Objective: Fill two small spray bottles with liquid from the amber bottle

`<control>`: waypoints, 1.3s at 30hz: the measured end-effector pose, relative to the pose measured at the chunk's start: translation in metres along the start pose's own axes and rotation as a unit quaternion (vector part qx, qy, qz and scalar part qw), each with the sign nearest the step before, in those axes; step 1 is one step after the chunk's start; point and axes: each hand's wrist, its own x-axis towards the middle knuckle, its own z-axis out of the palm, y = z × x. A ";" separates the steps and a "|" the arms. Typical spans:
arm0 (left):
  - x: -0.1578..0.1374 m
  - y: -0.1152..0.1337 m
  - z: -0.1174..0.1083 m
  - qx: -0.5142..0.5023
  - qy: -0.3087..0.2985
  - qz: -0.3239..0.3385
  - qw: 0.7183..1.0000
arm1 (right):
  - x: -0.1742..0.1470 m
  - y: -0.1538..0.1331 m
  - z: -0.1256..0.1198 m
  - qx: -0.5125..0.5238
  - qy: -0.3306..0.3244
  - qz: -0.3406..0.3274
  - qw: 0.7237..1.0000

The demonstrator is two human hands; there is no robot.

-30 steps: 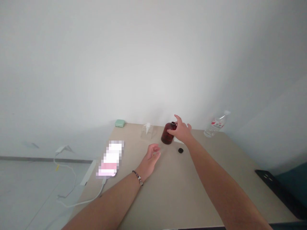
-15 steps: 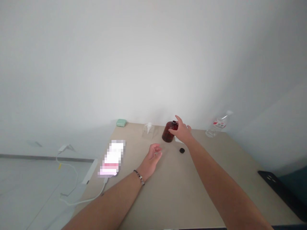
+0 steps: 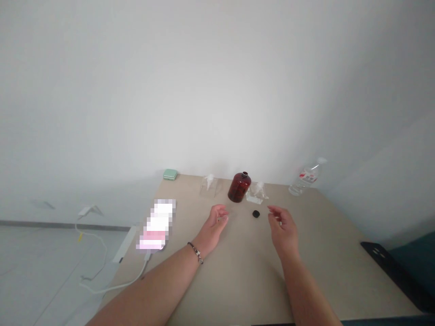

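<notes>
A brown glass bottle [image 3: 239,187] with an uncapped neck stands upright near the back of the table. In front of it to the right lies a small black cap [image 3: 256,213]. My left hand [image 3: 214,227], a beaded bracelet on its wrist, rests on the table before the bottle, its fingers loosely curled and apart, holding nothing. To the right of the cap is my right hand [image 3: 282,228], thumb and fingers parted with nothing between them. Two clear containers with white pieces flank the bottle: a left one [image 3: 208,186] and a right one [image 3: 255,194].
A clear water bottle [image 3: 306,176] stands at the back right, a green case [image 3: 170,174] at the back left corner. A phone [image 3: 158,224] with a blurred screen lies at the left, joined to a white cable [image 3: 136,277]. A black object [image 3: 390,269] sits along the right edge.
My right hand has let go of the brown bottle and drawn back toward me, to the right of the cap. The right clear container now shows. My left hand has barely moved.
</notes>
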 end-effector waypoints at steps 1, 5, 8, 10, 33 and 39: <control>0.000 0.000 0.000 0.001 0.000 0.000 1.000 | -0.005 0.001 -0.002 -0.006 -0.012 0.005 1.000; -0.001 -0.001 0.000 0.005 0.002 0.006 1.000 | 0.004 0.005 -0.011 -0.050 -0.017 0.002 0.999; 0.000 -0.004 0.001 0.002 0.008 0.007 1.000 | 0.024 0.016 -0.022 -0.159 -0.030 0.005 0.987; 0.001 -0.005 0.001 0.000 0.010 0.007 1.000 | 0.030 0.026 -0.025 -0.234 -0.053 0.020 0.971; 0.000 0.001 0.002 0.015 0.011 0.011 1.000 | 0.085 -0.069 0.069 -0.161 -0.139 0.002 0.977; -0.002 -0.002 0.007 0.039 0.047 0.031 0.998 | 0.058 -0.090 0.044 -0.104 -0.133 -0.022 0.985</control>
